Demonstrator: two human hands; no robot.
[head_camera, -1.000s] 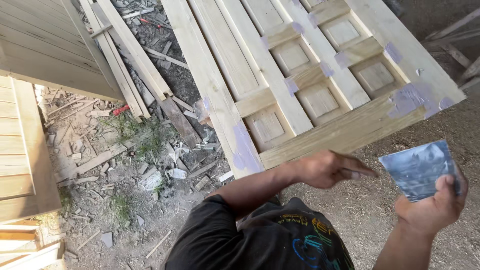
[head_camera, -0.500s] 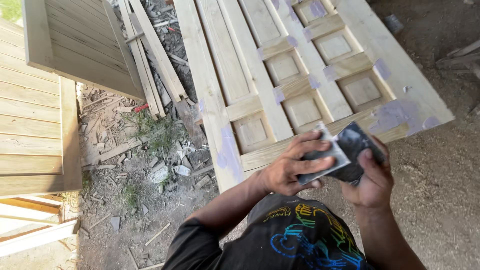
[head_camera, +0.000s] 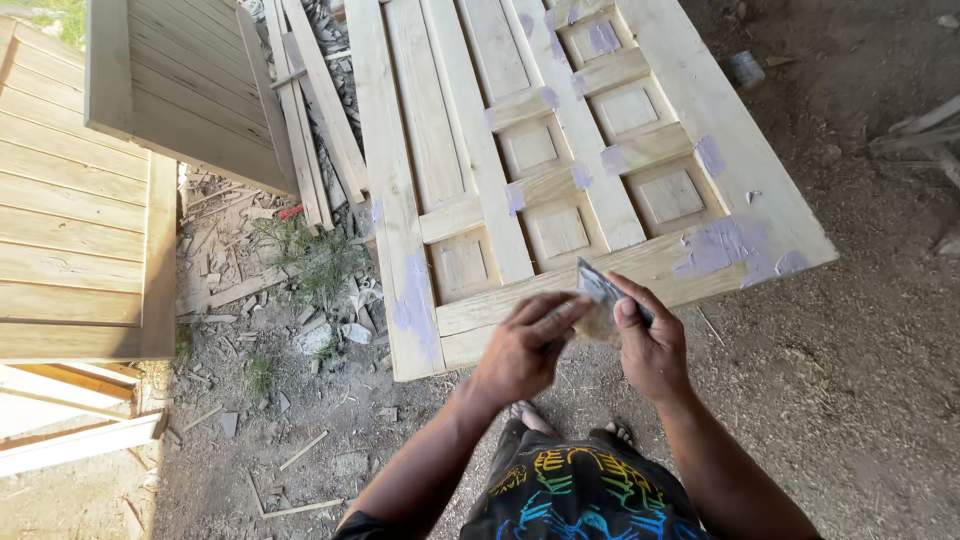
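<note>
My right hand and left hand pinch a folded grey abrasive sheet; beyond it, the pale panelled wooden door shows purple filler patches unsanded.

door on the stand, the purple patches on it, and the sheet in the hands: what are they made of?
Panelled door: pale softwood by the look, bare and unfinished, grain visible.
Purple patches: likely wood filler, matte, smeared over joints and corners.
Sheet held between left hand and right hand: thin, folded, dark grey face with tan backing; probably sandpaper, not certain.
</note>
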